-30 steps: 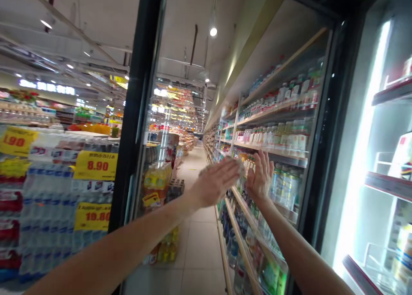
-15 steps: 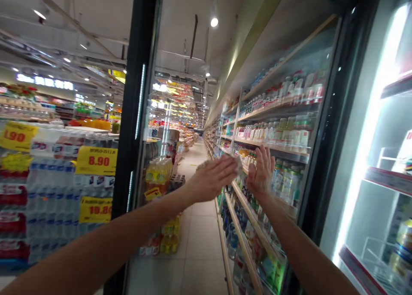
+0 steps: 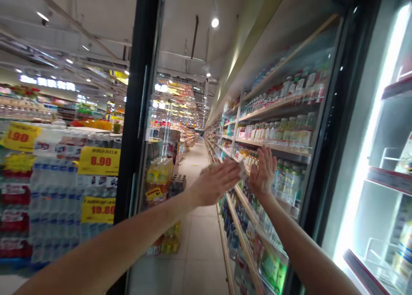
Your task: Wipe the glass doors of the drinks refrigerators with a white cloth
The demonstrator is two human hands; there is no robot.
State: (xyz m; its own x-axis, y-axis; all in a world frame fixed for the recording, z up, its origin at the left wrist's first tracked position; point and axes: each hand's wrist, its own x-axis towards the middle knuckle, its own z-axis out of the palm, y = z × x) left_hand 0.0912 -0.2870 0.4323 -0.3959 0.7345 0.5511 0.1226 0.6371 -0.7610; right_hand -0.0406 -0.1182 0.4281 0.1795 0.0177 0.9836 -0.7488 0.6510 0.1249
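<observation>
A glass door [image 3: 193, 41] with a black frame stands swung out in front of me. Against its pane my left hand [image 3: 217, 183] presses a crumpled, light-coloured cloth [image 3: 242, 168], fingers together over it. Most of the cloth is hidden beneath the palm; bits stick out past the fingertips and above the knuckles. Just to the right, my right hand [image 3: 264, 170] is raised, fingers up and somewhat apart, holding nothing. It appears to rest on the glass, though contact is hard to make out.
Lit cooler shelves [image 3: 389, 179] stand close on the right. Bottle-filled shelves [image 3: 273, 140] show in the glass. Left of the dark door edge [image 3: 137, 106] are stacked packs of bottles [image 3: 54, 192] with yellow price signs [image 3: 99, 159]. Tiled floor [image 3: 199, 243] shows below.
My left hand and the cloth have shifted slightly right and down across the glass. My right hand stays almost where it was. The view has shifted slightly.
</observation>
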